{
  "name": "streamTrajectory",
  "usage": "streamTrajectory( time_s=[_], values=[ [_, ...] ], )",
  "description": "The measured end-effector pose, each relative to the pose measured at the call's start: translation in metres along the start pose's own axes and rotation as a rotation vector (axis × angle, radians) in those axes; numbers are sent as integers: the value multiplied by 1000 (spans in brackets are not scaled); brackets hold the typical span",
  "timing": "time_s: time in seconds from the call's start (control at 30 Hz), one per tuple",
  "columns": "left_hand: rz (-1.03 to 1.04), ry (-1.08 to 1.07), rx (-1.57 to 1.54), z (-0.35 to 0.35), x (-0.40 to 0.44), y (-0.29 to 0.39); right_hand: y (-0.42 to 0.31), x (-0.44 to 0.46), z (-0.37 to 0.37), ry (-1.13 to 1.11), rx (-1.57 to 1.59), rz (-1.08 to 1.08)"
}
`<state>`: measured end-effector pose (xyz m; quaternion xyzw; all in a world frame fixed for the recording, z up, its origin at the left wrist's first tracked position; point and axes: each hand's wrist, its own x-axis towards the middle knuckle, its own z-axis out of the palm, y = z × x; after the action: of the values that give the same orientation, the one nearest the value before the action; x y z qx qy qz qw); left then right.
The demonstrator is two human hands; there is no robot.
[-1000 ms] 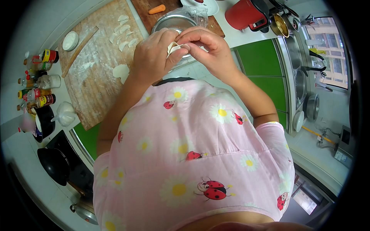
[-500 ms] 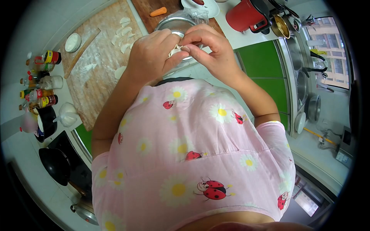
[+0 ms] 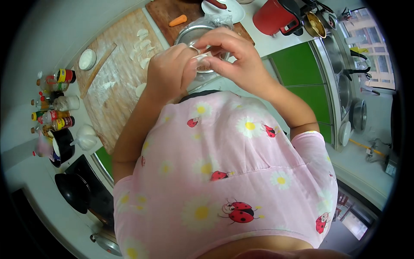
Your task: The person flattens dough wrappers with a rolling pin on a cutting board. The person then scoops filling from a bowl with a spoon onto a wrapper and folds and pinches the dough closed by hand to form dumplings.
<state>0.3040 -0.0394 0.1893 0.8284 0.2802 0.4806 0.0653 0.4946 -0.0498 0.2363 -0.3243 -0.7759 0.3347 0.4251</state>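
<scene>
Both hands hold a dumpling (image 3: 201,60) close in front of my chest, over the near side of a metal bowl (image 3: 183,36). My left hand (image 3: 169,71) is closed around its left side. From the right, my right hand (image 3: 241,58) grips the dough edge between thumb and fingers. The fingers partly hide the dumpling, and I cannot tell how far its edge is sealed. On the floured wooden board (image 3: 114,95) at the left lie several folded dumplings (image 3: 145,45) and a flat round wrapper (image 3: 140,89).
A rolling pin (image 3: 98,70) and a white bowl of flour (image 3: 87,59) sit on the board. Sauce bottles (image 3: 60,123) line its left side. A carrot (image 3: 177,20) lies on a darker cutting board (image 3: 158,9). The red pitcher (image 3: 276,18) stands at the back right.
The view has shifted slightly, moving the counter items a little right and down. My right thumb and fingers have shifted along the dumpling's edge, while both hands keep holding it.
</scene>
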Motion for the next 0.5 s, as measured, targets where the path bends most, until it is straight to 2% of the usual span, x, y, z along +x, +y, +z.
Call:
streamTrajectory(
  time_s=[0.1,0.2,0.23,0.33,0.5],
  values=[
    [-156,122,-153,2,-4,2,4,-3,7,16,273,162],
    [-269,257,-157,10,-5,6,13,-7,16,15,584,407],
    [-304,244,-104,12,-8,4,12,-6,19,33,666,432],
    [-283,271,-59,15,-7,0,6,1,25,82,774,395],
    [-226,291,20,13,2,3,3,5,29,149,682,336]
  ],
)
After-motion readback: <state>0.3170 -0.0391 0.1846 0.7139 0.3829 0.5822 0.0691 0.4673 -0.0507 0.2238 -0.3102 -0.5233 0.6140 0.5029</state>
